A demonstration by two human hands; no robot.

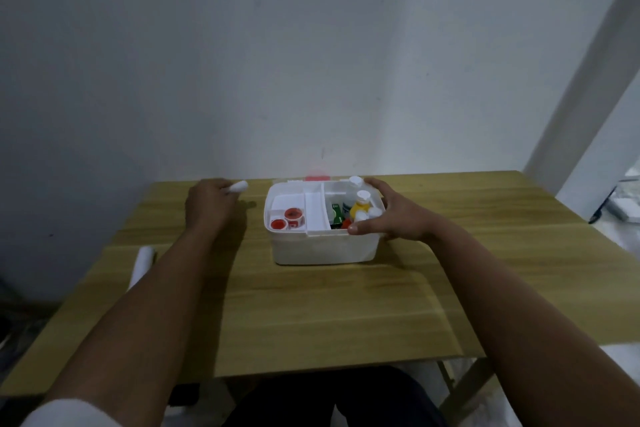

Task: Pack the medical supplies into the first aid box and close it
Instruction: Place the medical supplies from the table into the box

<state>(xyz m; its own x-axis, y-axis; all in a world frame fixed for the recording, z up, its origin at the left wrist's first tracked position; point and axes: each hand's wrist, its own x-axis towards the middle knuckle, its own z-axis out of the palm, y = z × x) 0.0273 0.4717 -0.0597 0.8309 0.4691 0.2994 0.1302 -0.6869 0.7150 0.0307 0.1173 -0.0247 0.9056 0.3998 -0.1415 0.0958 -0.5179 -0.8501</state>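
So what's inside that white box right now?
The first aid box holds two red-lidded tubs left, a yellow bottle and green packs right; the right hand hides whatever sits beneath it.

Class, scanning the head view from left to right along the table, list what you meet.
White roll at the table's left edge → left hand holding a small white item → red-capped jars → yellow bottle → right hand.

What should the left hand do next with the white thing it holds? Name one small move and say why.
Probably carry the white item in the left hand rightward over the open first aid box and set it in. The right hand already steadies the box's right rim, and the box is not yet closed.
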